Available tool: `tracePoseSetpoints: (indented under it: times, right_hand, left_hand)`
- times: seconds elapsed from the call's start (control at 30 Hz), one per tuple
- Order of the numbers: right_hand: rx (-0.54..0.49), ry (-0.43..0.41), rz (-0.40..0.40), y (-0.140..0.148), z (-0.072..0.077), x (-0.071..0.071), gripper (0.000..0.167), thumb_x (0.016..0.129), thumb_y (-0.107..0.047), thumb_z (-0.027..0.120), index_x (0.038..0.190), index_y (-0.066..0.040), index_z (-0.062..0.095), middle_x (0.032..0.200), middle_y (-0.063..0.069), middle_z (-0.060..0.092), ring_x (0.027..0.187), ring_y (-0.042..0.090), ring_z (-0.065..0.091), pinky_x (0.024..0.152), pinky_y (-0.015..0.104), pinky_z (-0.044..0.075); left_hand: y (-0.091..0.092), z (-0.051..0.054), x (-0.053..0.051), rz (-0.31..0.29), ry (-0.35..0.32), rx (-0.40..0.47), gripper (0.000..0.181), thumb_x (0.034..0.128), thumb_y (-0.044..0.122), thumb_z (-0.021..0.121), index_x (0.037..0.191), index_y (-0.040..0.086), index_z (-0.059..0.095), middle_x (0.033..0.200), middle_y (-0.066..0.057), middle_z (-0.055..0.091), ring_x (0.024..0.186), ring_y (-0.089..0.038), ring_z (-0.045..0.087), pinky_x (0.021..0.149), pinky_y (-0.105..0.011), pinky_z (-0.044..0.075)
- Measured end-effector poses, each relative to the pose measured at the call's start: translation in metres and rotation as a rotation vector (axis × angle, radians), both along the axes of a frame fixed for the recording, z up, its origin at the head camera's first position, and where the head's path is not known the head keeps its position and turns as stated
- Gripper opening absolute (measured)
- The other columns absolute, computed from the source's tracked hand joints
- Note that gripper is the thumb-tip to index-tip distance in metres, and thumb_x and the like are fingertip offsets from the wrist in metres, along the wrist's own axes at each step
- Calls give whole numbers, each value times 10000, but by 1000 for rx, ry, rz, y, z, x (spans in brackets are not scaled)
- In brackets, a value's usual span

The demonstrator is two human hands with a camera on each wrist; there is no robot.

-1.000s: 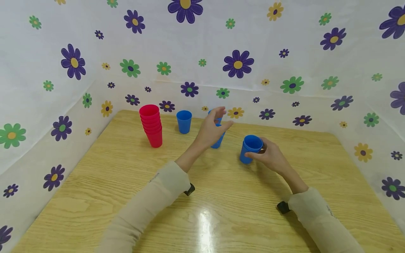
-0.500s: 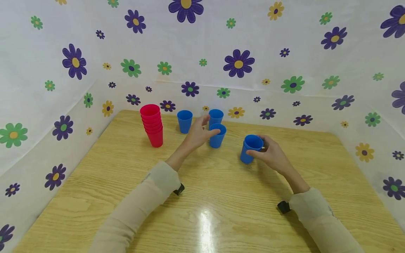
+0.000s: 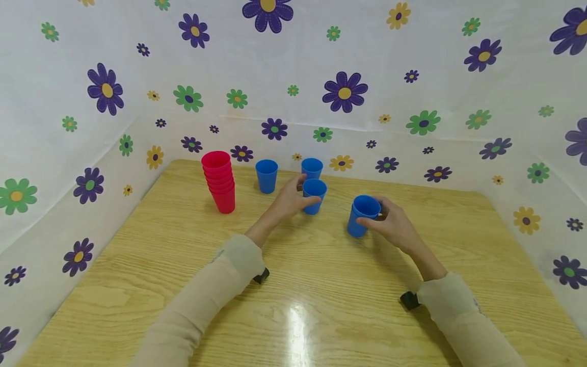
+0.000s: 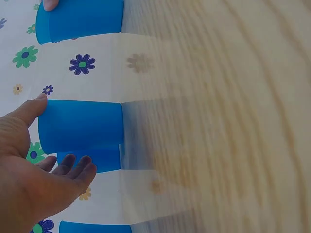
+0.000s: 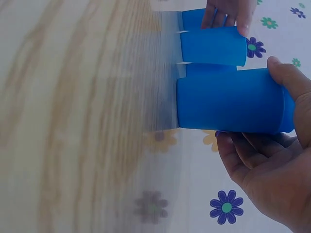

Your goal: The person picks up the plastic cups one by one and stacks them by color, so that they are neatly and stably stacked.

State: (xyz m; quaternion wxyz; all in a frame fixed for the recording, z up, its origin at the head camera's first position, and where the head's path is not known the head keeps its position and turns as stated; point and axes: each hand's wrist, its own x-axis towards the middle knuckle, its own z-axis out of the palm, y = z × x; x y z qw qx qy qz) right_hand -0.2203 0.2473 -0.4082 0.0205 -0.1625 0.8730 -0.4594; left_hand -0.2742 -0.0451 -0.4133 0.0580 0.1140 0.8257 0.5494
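Note:
In the head view a blue cup [image 3: 314, 198] stands upright at mid-table, with my left hand [image 3: 290, 198] around its left side. The left wrist view shows my thumb at the rim of that cup [image 4: 82, 126] and the other fingers extended beside it, not curled round it. Farther right, my right hand [image 3: 393, 224] holds two nested blue cups [image 3: 358, 223] between thumb and fingers. These stand on the table; in the right wrist view the nested cups [image 5: 228, 101] sit between thumb and fingers.
Behind the middle cup stands another blue cup [image 3: 312, 167], and one more blue cup [image 3: 267, 177] is to its left. A stack of several red cups [image 3: 223, 196] stands at the left on the wooden table [image 3: 257, 316]. Flowered cloth [image 3: 284, 56] hangs behind.
My left hand first drew back leftwards from over the middle cup, then moved slightly right and down against its side. My right hand stays on the nested cups.

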Motion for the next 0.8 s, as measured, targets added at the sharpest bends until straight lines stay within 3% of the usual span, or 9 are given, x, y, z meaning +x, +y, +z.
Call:
tracePoseSetpoints:
  times: [0.23,0.5,0.8]
  right_hand:
    - [-11,7,5,1,-4,-1,611,965,-212,762,1451,34,485,1331,249,617,1130,384,663,902,303,570]
    - [11,16,3,0,-6,-4,614,969,-221,757,1445,51,482,1334,257,612,1125,388,663,920,379,578]
    - [-1,19,12,1,-6,-3,609,975,-205,748,1452,55,473,1331,258,610,1121,383,659,883,270,565]
  left_hand:
    - [8,-6,-2,14,-14,-20,847,959,272,769,1607,33,279,1617,-188,369,1458,-369,404,1158,-491,389]
    - [8,-9,-3,34,-11,-49,808,971,303,750,1591,33,307,1579,-213,416,1433,-385,438,1135,-513,414]
    - [-4,-15,-1,30,5,-45,808,969,320,751,1579,15,319,1563,-202,435,1428,-377,443,1143,-522,402]
